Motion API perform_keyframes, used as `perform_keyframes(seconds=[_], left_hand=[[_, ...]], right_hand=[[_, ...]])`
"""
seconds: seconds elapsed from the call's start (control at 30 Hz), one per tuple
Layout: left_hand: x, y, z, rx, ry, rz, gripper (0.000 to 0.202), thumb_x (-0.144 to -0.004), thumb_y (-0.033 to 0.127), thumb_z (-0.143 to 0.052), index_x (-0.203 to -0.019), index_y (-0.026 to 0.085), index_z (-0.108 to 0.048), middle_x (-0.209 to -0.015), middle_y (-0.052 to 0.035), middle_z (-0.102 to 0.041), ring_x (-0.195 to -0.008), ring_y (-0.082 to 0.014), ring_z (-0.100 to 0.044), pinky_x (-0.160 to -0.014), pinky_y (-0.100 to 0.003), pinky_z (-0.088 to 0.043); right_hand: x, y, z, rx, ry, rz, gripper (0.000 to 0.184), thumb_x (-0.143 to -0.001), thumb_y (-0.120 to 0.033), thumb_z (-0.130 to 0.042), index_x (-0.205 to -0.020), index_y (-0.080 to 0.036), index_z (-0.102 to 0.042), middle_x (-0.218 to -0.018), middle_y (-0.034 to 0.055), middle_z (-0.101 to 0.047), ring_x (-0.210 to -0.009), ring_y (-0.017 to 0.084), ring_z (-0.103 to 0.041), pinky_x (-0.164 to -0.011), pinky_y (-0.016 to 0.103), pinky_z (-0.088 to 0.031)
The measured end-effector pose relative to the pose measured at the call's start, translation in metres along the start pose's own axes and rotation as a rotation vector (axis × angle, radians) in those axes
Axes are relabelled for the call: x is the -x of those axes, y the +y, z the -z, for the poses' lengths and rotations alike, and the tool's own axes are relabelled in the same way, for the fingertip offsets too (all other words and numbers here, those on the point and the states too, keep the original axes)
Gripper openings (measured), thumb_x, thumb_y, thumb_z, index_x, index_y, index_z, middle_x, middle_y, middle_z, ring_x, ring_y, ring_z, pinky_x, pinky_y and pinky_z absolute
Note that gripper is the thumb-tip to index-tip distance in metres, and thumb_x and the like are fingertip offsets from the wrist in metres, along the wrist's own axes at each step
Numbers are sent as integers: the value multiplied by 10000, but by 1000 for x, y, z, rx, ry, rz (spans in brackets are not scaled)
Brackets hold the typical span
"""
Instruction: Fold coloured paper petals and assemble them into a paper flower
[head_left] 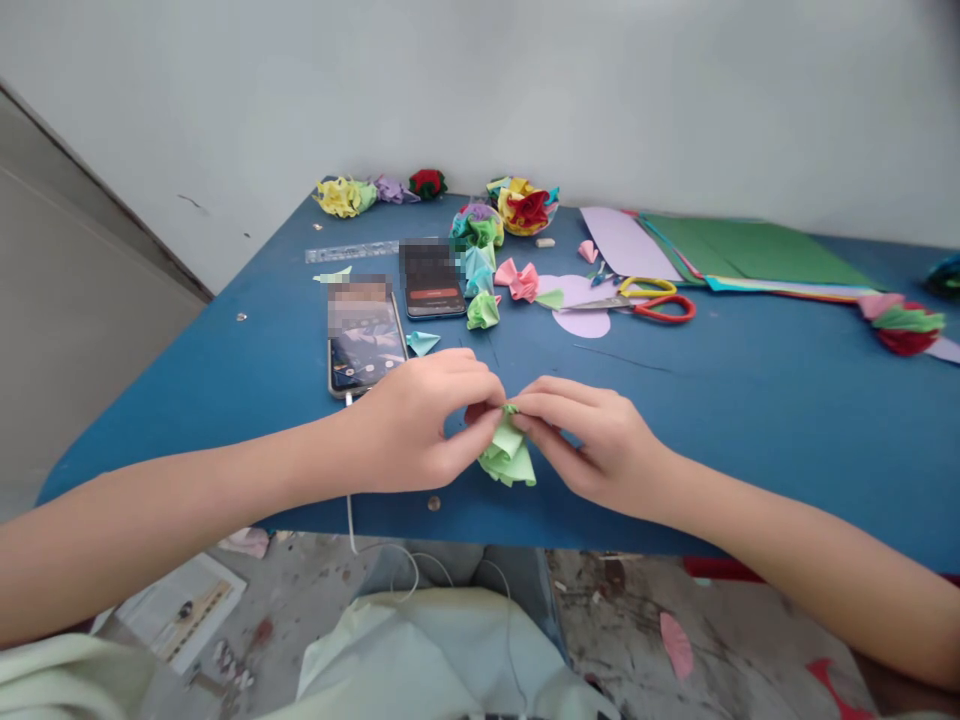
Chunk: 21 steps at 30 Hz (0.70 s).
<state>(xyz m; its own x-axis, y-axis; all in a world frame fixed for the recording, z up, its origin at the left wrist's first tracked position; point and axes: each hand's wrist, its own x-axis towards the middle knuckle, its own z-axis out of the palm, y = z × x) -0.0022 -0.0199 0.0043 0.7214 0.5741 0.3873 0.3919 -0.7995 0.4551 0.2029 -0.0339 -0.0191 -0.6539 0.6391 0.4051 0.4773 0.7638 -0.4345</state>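
Closest to us, a pale shirt [442,660] covers our lap, and a white cable [349,515] hangs over the table [720,430] edge. Just above that edge, our left hand [431,420] and right hand [592,430] meet at a piece of light green crumpled paper [508,464]; the thumb and fingers of each pinch its gathered upper end, while the ruffled part hangs below. Beyond our left hand lies a phone [367,355], with a second phone [433,285] farther back. Past our right hand we see scissors [634,300] partly over purple paper [589,321]. Farther still rest stacked coloured sheets [757,250] and, near the wall [480,80], yellow crumpled paper [341,197].
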Motion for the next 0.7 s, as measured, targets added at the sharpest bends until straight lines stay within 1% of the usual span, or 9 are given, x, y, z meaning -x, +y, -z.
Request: perform_keyframes(seconds=[0.1, 0.23, 0.33, 0.4, 0.47, 0.53, 0.6, 0.67, 0.7], left_hand=[[1, -2, -3, -120, 28, -65, 147, -831, 147, -438, -758, 138, -565, -668, -35, -554, -654, -133, -441, -629, -262, -393], [3, -2, -4, -263, 3, -131, 194, -852, 180, -406, -745, 140, -562, -652, -40, -527, -629, -140, -410, -630, -271, -396], [2, -1, -2, -289, -54, -150, 221, -869, 190, -370, -749, 138, -549, -653, -43, -507, -639, -147, -410, -616, -269, -391], [2, -1, -1, -288, -88, -148, 214, -874, 191, -361, -787, 130, -546, -685, -53, -514, -668, -154, -424, -616, -269, -388], [1, -2, -1, -257, -99, -140, 195, -876, 183, -364, -833, 125, -545, -711, -57, -529, -691, -157, -438, -620, -267, -389], [1, -3, -1, -192, -47, -125, 165, -871, 161, -381, -863, 128, -543, -731, -55, -546, -707, -151, -453, -635, -262, -396], [1, -3, -1, -116, 48, -89, 135, -858, 136, -414, -874, 135, -548, -746, -45, -561, -712, -135, -469, -648, -250, -405], [1, -1, -2, -44, 122, -15, 109, -841, 130, -457, -871, 146, -561, -744, -27, -567, -680, -112, -477, -624, -229, -408], [1, 0, -2, -9, 139, 26, 99, -833, 134, -477, -865, 153, -569, -733, -17, -566, -652, -100, -475, -596, -218, -404]], right_hand=[[2, -1, 0, 62, -21, 25, 207, -864, -163, -437, -1037, -160, -551, -910, 77, -600, -760, 146, -551, -666, 272, -456], [3, -1, -1, 109, 23, 54, 198, -857, -166, -459, -1021, -171, -570, -889, 68, -620, -752, 141, -567, -663, 261, -465], [4, 0, -2, 122, 58, 71, 188, -855, -177, -476, -1007, -196, -584, -889, 58, -638, -748, 134, -587, -668, 247, -475], [4, 0, -1, 116, 57, 68, 181, -856, -178, -477, -996, -197, -589, -886, 55, -644, -737, 131, -593, -657, 241, -479], [3, 0, -1, 114, 53, 64, 173, -858, -179, -476, -988, -194, -590, -874, 50, -647, -721, 127, -595, -643, 240, -481], [3, -1, 0, 139, 95, 57, 166, -855, -180, -490, -989, -198, -586, -860, 38, -656, -706, 123, -601, -632, 237, -484], [2, -1, 1, 181, 168, 44, 154, -846, -175, -517, -981, -206, -585, -839, 20, -670, -686, 114, -609, -622, 225, -486], [2, -2, 2, 209, 224, 32, 136, -838, -172, -539, -958, -213, -587, -825, 4, -681, -675, 106, -616, -612, 212, -488], [2, -2, 2, 208, 233, 26, 127, -838, -174, -544, -949, -218, -587, -825, -2, -684, -674, 103, -618, -612, 209, -490]])
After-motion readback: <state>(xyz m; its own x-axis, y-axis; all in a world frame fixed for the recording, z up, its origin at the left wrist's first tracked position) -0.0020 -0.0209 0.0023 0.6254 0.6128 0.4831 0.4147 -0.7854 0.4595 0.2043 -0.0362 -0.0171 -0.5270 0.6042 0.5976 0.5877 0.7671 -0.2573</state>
